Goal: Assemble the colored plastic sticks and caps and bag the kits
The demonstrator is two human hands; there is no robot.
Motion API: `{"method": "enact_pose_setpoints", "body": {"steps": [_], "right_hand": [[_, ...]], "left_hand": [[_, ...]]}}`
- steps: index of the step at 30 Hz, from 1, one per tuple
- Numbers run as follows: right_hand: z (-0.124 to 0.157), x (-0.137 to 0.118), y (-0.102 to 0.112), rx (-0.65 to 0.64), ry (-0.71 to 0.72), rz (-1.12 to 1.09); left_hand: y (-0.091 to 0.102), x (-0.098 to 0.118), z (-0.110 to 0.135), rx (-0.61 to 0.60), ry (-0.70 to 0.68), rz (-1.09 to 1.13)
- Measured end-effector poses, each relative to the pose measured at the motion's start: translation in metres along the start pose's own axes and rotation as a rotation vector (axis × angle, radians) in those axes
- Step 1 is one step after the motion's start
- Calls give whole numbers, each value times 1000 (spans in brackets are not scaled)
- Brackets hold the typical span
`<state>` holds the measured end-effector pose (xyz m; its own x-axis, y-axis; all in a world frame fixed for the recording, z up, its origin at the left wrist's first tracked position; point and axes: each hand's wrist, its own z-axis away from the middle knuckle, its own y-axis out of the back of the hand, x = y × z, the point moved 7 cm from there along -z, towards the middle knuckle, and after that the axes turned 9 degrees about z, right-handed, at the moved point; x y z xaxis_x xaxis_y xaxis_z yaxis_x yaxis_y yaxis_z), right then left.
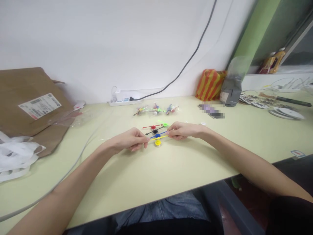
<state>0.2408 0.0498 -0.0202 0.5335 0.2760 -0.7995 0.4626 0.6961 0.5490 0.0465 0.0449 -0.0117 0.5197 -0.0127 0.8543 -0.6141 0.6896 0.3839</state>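
Observation:
Between my two hands a thin yellow spinner arrow (pixel 158 138) is stretched sideways. My left hand (pixel 134 140) pinches its left end, and my right hand (pixel 179 130) pinches the right end. Just below the arrow's middle sits a round yellow spinner base (pixel 158 143) on the table. Behind it lie a blue spinner (pixel 157 135), a black spinner (pixel 155 131), a red spinner (pixel 153 127) and a green spinner (pixel 165 124), each a long arrow on a round hub. My right fingers partly cover the right ends of the blue and green ones.
Several clear bags of coloured spinner parts (pixel 156 109) lie farther back, before a power strip (pixel 122 101). A brown cardboard package (pixel 22 98) and white strips (pixel 17 156) occupy the left. At right are a striped bag (pixel 210 85), a grey pouch (pixel 231 89) and white discs (pixel 287 113).

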Motion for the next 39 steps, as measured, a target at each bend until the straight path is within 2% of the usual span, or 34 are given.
{"method": "enact_pose_setpoints", "body": {"steps": [12, 29, 34, 39], "right_hand": [[0, 1, -7, -82, 15, 65], [3, -2, -6, -99, 6, 61], [3, -4, -3, -63, 8, 54], [1, 0, -5, -99, 1, -2]], "left_hand": [[-3, 3, 1, -29, 7, -3], [-1, -2, -1, -21, 24, -84], [-2, -2, -1, -27, 27, -88], [-1, -5, -4, 7, 15, -50]]}}
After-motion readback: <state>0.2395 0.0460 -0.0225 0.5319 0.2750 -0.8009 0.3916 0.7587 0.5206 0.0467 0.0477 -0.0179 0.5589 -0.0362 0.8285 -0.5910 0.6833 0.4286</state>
